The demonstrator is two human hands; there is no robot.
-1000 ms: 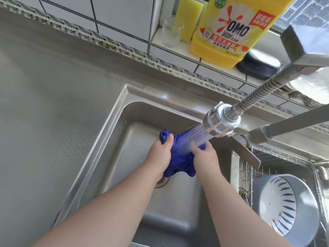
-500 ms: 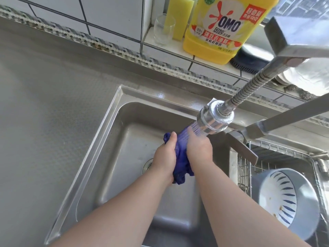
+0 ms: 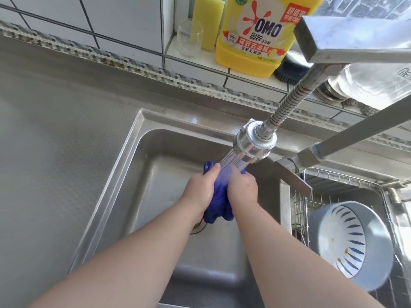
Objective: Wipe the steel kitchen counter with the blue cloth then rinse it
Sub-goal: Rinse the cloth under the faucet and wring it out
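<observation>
Both hands, left hand [image 3: 201, 187] and right hand [image 3: 243, 188], squeeze the bunched blue cloth [image 3: 219, 202] between curled fingers under the spray head [image 3: 254, 145], above the sink [image 3: 124, 174] middle.

Left hand [image 3: 201, 188] and right hand [image 3: 243, 188] side by side, fingers curled, forearms extended.

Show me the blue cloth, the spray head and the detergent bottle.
blue cloth [image 3: 219, 202], head view, bunched middle between the hands
spray head [image 3: 253, 145], head view, its clear housing
detergent bottle [image 3: 255, 36], head view, front label
</observation>
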